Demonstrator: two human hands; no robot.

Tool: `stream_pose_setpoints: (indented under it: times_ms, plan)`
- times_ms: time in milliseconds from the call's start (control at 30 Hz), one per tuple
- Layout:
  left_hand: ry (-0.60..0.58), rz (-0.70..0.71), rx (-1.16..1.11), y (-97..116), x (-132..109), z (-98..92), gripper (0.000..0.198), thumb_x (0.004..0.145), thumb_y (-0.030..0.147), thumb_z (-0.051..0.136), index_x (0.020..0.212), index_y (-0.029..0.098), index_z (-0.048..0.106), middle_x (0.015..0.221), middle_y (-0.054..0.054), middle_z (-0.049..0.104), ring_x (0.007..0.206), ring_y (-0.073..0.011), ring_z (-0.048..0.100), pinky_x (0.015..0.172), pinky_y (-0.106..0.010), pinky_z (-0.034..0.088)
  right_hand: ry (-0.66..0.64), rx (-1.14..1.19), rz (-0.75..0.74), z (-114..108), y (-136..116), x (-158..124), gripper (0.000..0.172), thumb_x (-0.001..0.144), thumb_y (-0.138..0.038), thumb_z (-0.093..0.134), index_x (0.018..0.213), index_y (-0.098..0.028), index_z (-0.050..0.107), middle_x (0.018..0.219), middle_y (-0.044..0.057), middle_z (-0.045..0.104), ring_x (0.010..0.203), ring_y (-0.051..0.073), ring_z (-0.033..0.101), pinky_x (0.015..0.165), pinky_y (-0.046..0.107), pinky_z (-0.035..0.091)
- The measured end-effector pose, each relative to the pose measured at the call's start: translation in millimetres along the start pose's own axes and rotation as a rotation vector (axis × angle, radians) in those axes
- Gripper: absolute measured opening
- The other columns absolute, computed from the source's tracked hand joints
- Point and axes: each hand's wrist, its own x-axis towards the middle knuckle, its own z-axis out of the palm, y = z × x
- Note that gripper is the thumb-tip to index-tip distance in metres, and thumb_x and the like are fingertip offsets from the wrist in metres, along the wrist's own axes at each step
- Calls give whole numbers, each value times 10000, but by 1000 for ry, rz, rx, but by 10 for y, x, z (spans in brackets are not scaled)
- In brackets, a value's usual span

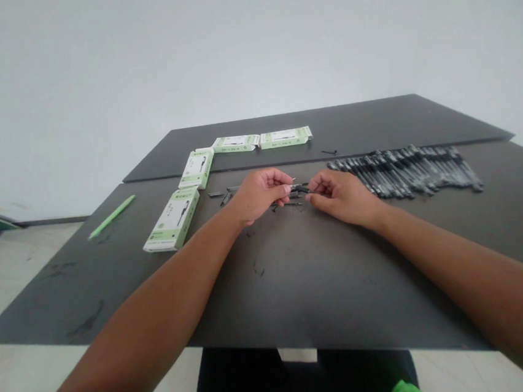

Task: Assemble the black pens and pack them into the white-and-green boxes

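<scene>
Both hands busy | left hand, right hand: fingers pinching one slim black plastic pen part from either end | tip: keep it straight, grip near the middle.

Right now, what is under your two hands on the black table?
A few loose thin black pieces lie on the black table below the left hand and right hand, both pinching a small black pen part. Anything beneath the palms is covered.

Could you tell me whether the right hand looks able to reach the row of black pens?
Probably yes: the row of black pens lies close beside the right hand on the table, with nothing between. It does, though, pinch a small black piece together with the left hand.
</scene>
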Motion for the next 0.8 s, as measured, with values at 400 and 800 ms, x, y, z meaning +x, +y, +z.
stream_pose_setpoints:
  times_ms: [400, 800]
  plan:
    - [-6, 2, 0, -4, 3, -1, 177, 906, 153, 859, 1023, 119, 731, 750, -15, 747, 633, -103, 689, 653, -246, 584, -47, -92, -39, -51, -71, -1, 317, 1033, -464, 634, 852, -217, 718, 715, 6, 651, 659, 173, 521, 655, 320, 393]
    - [-18, 5, -1, -32, 12, 4, 137, 911, 111, 810, 1024, 119, 732, 743, -13, 745, 636, -107, 694, 641, -243, 587, -28, -51, 12, -25, -42, -8, 218, 941, -439, 738, 935, -221, 734, 695, -1, 661, 621, 172, 549, 595, 317, 400]
